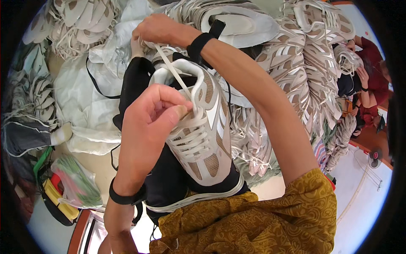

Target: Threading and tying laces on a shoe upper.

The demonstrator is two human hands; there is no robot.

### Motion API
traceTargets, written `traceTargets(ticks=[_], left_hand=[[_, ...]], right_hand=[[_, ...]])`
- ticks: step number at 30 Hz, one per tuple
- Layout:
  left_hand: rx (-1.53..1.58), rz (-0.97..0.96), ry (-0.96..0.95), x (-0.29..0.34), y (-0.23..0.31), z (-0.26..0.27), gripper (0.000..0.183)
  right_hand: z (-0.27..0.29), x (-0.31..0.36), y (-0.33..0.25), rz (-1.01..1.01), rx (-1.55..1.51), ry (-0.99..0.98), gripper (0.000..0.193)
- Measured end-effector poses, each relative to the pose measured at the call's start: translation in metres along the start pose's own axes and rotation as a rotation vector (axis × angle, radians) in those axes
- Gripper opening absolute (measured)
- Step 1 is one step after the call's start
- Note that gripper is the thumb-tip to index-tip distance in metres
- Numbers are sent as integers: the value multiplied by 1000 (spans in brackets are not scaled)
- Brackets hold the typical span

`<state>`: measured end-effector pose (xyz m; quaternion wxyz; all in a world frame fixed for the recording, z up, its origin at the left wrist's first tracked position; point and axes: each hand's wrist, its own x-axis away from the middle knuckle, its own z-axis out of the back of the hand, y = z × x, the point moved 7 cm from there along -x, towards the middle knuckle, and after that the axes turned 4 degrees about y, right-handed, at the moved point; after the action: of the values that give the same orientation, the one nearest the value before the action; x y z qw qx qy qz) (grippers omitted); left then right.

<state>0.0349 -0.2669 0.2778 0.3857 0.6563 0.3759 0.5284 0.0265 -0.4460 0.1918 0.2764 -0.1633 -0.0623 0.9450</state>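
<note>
Head view: a mustard shirt (253,218) with a swirling print is filling the near edge, and a bundle of pale cords (196,203) is curving across dark trousers (163,178). On the lap, a sneaker upper (222,139) is lying with its toe toward the person; tan mesh is showing between smooth beige panels, and curved white stripes are running along its side. The left hand (150,114) is covering part of the collar, its thumb and forefinger pressing together by the eyelets; whether they are holding anything, I cannot tell. A flat, cream lace (171,67) is stretching from there to the right hand (158,30), whose curled fingers are gripping it. The right forearm (253,80) is crossing in front of more uppers (304,80), which are overlapping in thick rows. A crinkled white sack (84,80) is spreading leftward, near a clear plastic bag (80,182) with green contents. Farther right, a co-worker (374,63) in dark red is handling a pale upper (347,59), and a fan (374,157) is standing out against a white surface.
</note>
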Motion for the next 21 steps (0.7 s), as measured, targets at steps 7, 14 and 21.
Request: traceTargets(ticks=[7,14,21], left_hand=[[49,3,19,-1,-2,5,8],[-437,-254,-41,12,7,3,12],[-650,-268,-193,23,7,-14,15]], right_hand=[[5,-1,-7,-38,-173,53,23],[71,56,24,131,91,336,31],[130,126,-12,-454,-700,324,32]])
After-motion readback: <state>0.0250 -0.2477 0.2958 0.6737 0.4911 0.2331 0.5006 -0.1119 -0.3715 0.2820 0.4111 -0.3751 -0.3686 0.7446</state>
